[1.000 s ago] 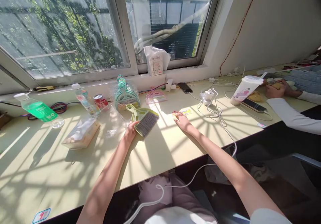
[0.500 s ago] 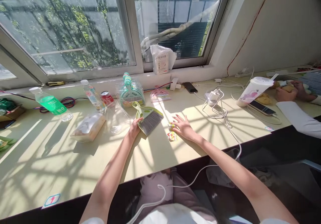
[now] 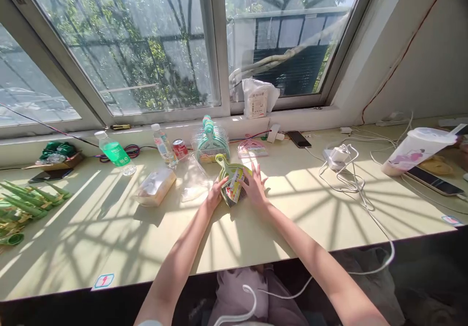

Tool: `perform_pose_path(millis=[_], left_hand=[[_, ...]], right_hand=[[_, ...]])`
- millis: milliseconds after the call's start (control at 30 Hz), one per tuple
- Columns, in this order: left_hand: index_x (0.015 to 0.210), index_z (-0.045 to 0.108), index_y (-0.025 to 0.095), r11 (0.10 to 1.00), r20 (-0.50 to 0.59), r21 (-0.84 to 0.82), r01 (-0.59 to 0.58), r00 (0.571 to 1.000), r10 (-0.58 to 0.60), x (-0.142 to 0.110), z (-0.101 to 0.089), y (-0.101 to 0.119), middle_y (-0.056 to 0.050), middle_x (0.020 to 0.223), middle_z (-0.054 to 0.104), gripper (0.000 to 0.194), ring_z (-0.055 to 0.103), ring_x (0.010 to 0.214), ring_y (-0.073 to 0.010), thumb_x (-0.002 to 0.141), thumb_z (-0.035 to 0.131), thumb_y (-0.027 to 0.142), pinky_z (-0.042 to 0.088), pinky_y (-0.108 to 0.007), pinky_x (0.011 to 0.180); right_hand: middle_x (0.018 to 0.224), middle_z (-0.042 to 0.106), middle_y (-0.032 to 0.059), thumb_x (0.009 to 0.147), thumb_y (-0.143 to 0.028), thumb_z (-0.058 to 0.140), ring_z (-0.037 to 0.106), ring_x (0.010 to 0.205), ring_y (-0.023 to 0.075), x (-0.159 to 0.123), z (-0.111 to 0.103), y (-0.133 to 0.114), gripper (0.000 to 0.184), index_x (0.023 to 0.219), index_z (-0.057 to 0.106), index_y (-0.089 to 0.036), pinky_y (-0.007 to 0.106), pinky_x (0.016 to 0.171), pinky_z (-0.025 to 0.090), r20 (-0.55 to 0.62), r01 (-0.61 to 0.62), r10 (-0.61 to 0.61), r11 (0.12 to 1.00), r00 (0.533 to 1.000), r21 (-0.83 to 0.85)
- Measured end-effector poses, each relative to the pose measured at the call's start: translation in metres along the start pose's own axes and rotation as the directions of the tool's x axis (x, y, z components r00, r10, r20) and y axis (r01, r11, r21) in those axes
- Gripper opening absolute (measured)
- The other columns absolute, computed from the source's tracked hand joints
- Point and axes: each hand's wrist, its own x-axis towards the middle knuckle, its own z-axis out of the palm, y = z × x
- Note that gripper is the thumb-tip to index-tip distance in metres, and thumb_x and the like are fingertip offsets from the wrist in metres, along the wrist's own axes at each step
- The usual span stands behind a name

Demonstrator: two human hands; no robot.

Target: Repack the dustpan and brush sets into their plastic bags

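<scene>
A small green dustpan-and-brush set (image 3: 228, 169) with grey bristles lies on the table in front of me. My left hand (image 3: 215, 194) is closed on its left edge. On top of the bristles lies a colourful printed card (image 3: 234, 186), tilted. My right hand (image 3: 257, 190) holds the card there at its right side, with some fingers reaching past the set's right edge. Just behind are several bundled teal dustpan sets (image 3: 212, 145) in clear wrap, and a pink set (image 3: 252, 148) lies to their right.
To the left stand a green-labelled bottle (image 3: 116, 153), a clear bottle (image 3: 164, 145), a red can (image 3: 179, 148) and a tissue pack (image 3: 155, 187). A clear plastic bag (image 3: 195, 182) lies beside my left hand. To the right are a charger with cables (image 3: 338, 155), phones (image 3: 299, 139) and a drink cup (image 3: 419, 150).
My right hand has picked the printed card up off the table and brought it left onto the brush bristles. My left hand still grips the set. The view has swung left.
</scene>
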Motion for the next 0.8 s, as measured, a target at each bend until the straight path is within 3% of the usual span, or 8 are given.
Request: perform_pose_path(millis=[133,233,400,533,633,733,800], left_hand=[[0.130,0.073,0.021,0.998,0.041,-0.063,-0.023,0.999,0.025,-0.001,0.005,0.001,-0.010,0.104,0.085,0.069,0.082,0.111,-0.0372,0.067,0.100,0.031,0.066,-0.051,0.101],[0.138,0.071,0.021,0.997,0.079,-0.068,-0.047,0.995,0.053,0.000,0.009,0.000,-0.010,0.106,0.085,0.082,0.082,0.115,-0.0390,0.062,0.102,0.024,0.063,-0.055,0.106],[0.139,0.073,0.022,0.992,0.100,-0.041,-0.123,0.987,0.126,0.004,0.010,-0.002,-0.013,0.111,0.086,0.084,0.078,0.124,-0.0425,0.060,0.102,0.020,0.057,-0.061,0.114],[0.139,0.074,0.023,0.989,0.110,0.000,-0.149,0.983,0.148,0.007,0.008,-0.007,-0.014,0.119,0.086,0.087,0.077,0.126,-0.0444,0.057,0.103,0.025,0.056,-0.063,0.114],[0.140,0.073,0.024,0.984,0.095,0.012,-0.176,0.980,0.174,0.007,0.008,-0.010,-0.015,0.126,0.085,0.088,0.076,0.127,-0.0444,0.056,0.101,0.026,0.055,-0.064,0.115],[0.142,0.073,0.026,0.984,0.065,0.011,-0.176,0.982,0.175,0.003,0.010,-0.009,-0.014,0.131,0.083,0.086,0.076,0.127,-0.0433,0.060,0.099,0.028,0.056,-0.065,0.115],[0.145,0.072,0.028,0.986,0.041,0.012,-0.166,0.985,0.166,0.001,0.012,-0.008,-0.013,0.132,0.083,0.087,0.077,0.126,-0.0422,0.062,0.098,0.029,0.057,-0.065,0.113]], right_hand=[[0.192,0.013,0.0205,0.114,-0.040,0.048,0.000,0.179,0.0415,-0.012,0.022,0.001,0.066,0.178,0.042,-0.022,0.087,0.132,0.010,0.014,-0.033,0.035,0.994,0.999,-0.100],[0.193,0.005,0.0190,0.115,-0.041,0.046,-0.001,0.180,0.0394,-0.013,0.023,0.009,0.067,0.179,0.038,-0.023,0.086,0.132,0.009,-0.008,-0.036,0.035,0.992,0.999,-0.122],[0.193,0.002,0.0217,0.113,-0.042,0.042,-0.002,0.180,0.0404,-0.010,0.023,0.015,0.071,0.180,0.034,-0.017,0.084,0.133,0.014,-0.048,-0.178,0.176,0.983,0.983,-0.042],[0.193,0.003,0.0220,0.108,-0.042,0.045,-0.002,0.180,0.0396,-0.005,0.023,0.016,0.081,0.182,0.025,-0.015,0.081,0.136,0.009,-0.092,-0.233,0.245,0.964,0.965,0.128],[0.193,0.005,0.0198,0.103,-0.044,0.052,0.000,0.180,0.0366,-0.003,0.022,0.018,0.089,0.181,0.023,-0.014,0.072,0.140,0.008,-0.123,-0.239,0.285,0.925,0.951,0.295],[0.193,0.013,0.0184,0.095,-0.043,0.062,0.009,0.180,0.0326,-0.003,0.024,0.020,0.097,0.180,0.023,-0.015,0.057,0.144,0.018,-0.154,-0.256,0.378,0.824,0.913,0.505],[0.186,0.035,0.0172,0.090,-0.044,0.067,0.030,0.175,0.0330,-0.005,0.027,0.020,0.096,0.176,0.032,-0.020,0.053,0.140,0.033,-0.101,-0.246,0.425,0.683,0.900,0.688]])
